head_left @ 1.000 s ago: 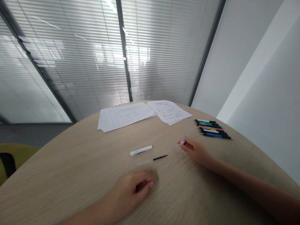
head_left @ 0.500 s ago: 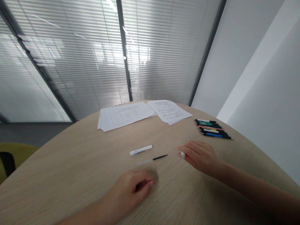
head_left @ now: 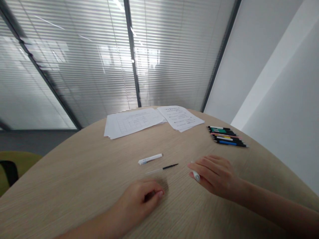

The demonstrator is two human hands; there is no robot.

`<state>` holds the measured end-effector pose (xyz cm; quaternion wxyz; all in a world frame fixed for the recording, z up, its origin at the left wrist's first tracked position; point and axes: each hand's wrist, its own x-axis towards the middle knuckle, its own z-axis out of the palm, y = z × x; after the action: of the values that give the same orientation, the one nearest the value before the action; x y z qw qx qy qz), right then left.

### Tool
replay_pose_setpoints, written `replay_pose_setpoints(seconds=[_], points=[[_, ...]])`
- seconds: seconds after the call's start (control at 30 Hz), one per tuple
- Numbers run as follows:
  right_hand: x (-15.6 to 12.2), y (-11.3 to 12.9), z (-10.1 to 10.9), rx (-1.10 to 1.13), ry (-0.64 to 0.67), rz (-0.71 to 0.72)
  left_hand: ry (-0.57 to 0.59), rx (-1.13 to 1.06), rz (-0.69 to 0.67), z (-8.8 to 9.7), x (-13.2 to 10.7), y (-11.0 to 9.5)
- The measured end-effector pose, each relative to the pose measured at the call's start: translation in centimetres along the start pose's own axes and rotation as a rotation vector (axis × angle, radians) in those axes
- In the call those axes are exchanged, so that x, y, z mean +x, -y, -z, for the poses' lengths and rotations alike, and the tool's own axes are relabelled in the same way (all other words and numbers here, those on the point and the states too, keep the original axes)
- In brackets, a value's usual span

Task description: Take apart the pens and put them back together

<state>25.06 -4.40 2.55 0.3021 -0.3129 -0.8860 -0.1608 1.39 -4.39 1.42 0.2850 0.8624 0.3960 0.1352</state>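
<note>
My right hand rests low over the round wooden table, fingers curled round a small white pen piece whose tip pokes out under the fingertips. My left hand lies on the table near the front with its fingers loosely curled; I cannot make out anything in it. Between the hands and a little further off lie a white pen barrel and a thin refill with a black end.
Two stacks of printed paper lie at the far side of the table. A row of several coloured pens sits at the right. Glass walls with blinds stand behind; a yellow-green chair shows at the left edge.
My right hand has drawn back toward me and slightly right with the white piece, turning palm-down. The left hand, barrel and refill have stayed put.
</note>
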Motion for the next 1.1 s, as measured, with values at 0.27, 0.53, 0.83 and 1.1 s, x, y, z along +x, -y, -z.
replay_pose_setpoints(seconds=[0.27,0.53,0.83,1.1], points=[[-0.3,-1.9,-2.3,0.263,0.078,-0.562,-0.009,-0.009,-0.013,0.1,0.0,-0.2],[-1.5,-4.0,-4.6,0.348,0.217,-0.698,-0.007,0.005,-0.007,0.2,0.1,-0.3],[-1.0,-3.6,-4.5,0.717,0.127,-0.814,0.001,-0.033,-0.031,0.1,0.1,-0.1],[0.8,-1.0,-2.0,1.794,0.165,-1.098,0.003,-0.023,-0.04,-0.1,0.0,0.2]])
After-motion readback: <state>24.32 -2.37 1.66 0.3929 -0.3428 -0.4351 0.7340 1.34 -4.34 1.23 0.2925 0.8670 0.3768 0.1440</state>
